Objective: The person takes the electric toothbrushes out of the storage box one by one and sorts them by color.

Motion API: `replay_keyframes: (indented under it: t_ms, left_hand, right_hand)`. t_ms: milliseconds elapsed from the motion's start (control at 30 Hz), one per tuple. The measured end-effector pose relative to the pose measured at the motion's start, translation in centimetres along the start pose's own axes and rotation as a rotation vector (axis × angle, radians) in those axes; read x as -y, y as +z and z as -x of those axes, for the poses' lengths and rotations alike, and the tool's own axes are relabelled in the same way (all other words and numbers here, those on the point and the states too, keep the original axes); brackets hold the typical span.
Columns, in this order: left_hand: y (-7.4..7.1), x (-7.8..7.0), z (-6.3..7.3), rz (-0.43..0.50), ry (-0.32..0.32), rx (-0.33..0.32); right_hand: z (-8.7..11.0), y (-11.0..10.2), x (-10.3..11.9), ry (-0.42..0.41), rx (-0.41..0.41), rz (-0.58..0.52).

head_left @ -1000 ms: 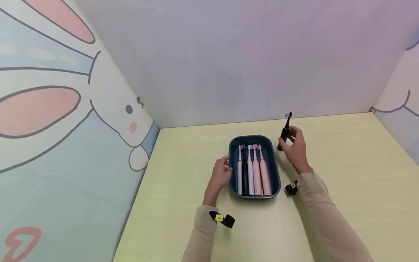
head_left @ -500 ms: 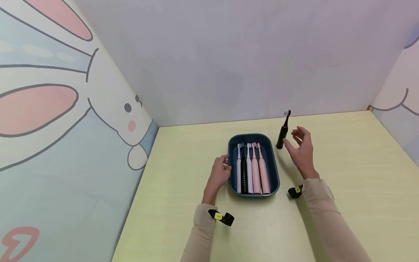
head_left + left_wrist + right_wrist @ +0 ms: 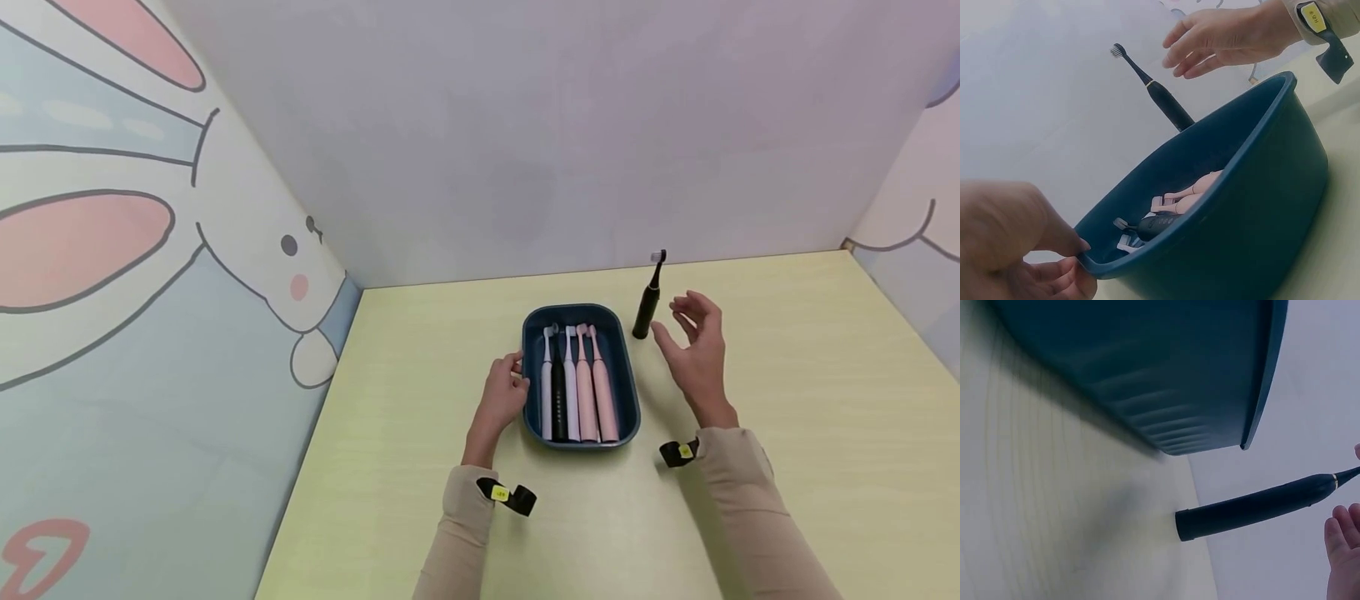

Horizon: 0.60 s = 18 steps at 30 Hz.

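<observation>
A dark blue plastic bin stands on the table, with several electric toothbrushes lying side by side in it: pale ones, a black one and pink ones. My left hand pinches the bin's left rim, thumb over the edge and fingers curled outside. Just beyond the bin's right side, another black electric toothbrush stands upright on its base, head up. To the right of that toothbrush is my right hand, fingers spread and apart from it, holding nothing.
The pale yellow table meets a plain grey wall behind the bin. On the left rises a wall with a painted rabbit. Each wrist carries a black camera mount on its sleeve.
My right hand has let go of the black toothbrush and drawn back to the right; the toothbrush now stands by itself. My left hand stays at the bin's rim.
</observation>
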<state>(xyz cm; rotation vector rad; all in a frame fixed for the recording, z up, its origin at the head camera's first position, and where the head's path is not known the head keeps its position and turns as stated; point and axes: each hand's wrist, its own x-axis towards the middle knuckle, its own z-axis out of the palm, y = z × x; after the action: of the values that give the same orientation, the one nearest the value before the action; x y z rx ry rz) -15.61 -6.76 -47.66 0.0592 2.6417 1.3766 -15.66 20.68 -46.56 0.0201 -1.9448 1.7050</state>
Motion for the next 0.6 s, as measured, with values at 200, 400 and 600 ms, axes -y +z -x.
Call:
replay_keyframes:
  t_ms: [200, 400, 600]
  left_hand:
    - [0.0, 0.0, -0.1, 0.006, -0.008, 0.004]
    - [0.0, 0.1, -0.1, -0.001, 0.000, 0.000]
    - [0.1, 0.2, -0.1, -0.013, -0.011, 0.001]
  right_hand:
    - [0.2, 0.6, 0.7, -0.029, 0.022, -0.001]
    - [0.5, 1.2, 0.9, -0.051, 0.047, -0.010]
    - [0.8, 2.0, 1.1, -0.069, 0.074, 0.007]
